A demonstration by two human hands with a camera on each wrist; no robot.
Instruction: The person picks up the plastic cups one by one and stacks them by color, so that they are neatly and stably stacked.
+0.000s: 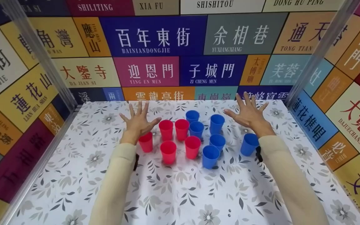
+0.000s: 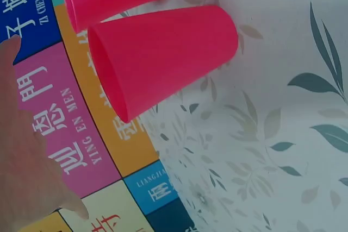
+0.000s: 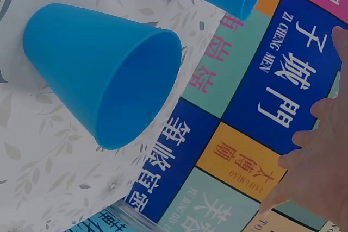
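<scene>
Several red cups (image 1: 168,153) stand mouth up on the left of the group, and several blue cups (image 1: 211,157) stand mouth up on the right. My left hand (image 1: 138,122) is spread with straight fingers beyond the leftmost red cup (image 1: 146,143), holding nothing. Fingers splayed, my right hand (image 1: 248,112) hovers above and behind the rightmost blue cup (image 1: 248,145) and is also bare. In the left wrist view a red cup (image 2: 168,58) lies near the camera, apart from the hand. A blue cup (image 3: 81,63) fills much of the right wrist view, apart from the fingers.
All cups share a white table (image 1: 183,193) with a grey leaf and flower print. Behind it rises a wall (image 1: 155,34) of coloured sign panels. Clear upright edges (image 1: 42,53) border the table at left and right.
</scene>
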